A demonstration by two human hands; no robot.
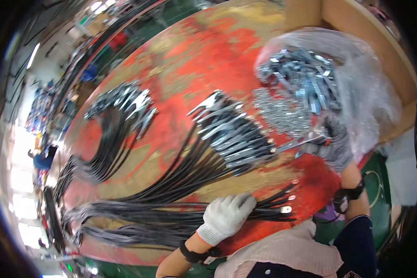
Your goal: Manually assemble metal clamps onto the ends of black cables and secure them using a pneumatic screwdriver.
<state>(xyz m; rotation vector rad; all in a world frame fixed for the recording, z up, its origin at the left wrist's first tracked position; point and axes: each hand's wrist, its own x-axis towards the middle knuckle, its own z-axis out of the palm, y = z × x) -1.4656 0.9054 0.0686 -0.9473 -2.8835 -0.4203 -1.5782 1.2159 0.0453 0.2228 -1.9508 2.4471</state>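
Note:
My left hand (228,217), in a white glove, lies closed over a bundle of black cables (157,213). Bare cable ends with small metal lugs (286,210) stick out past its fingers. To the right, my right hand (336,143), in a grey glove, pinches a shiny metal clamp part (306,140); some blur hides its exact shape. Just beyond that hand is a pile of small silvery hardware (282,111), too small to name surely. Left of it lies a row of metal clamps (234,129) joined to black cables.
A second fan of clamped cables (125,104) lies at the far left of the worn red table (208,51). Loose metal parts (306,74) fill a clear plastic bag (370,88) at the far right, against a cardboard box (380,28).

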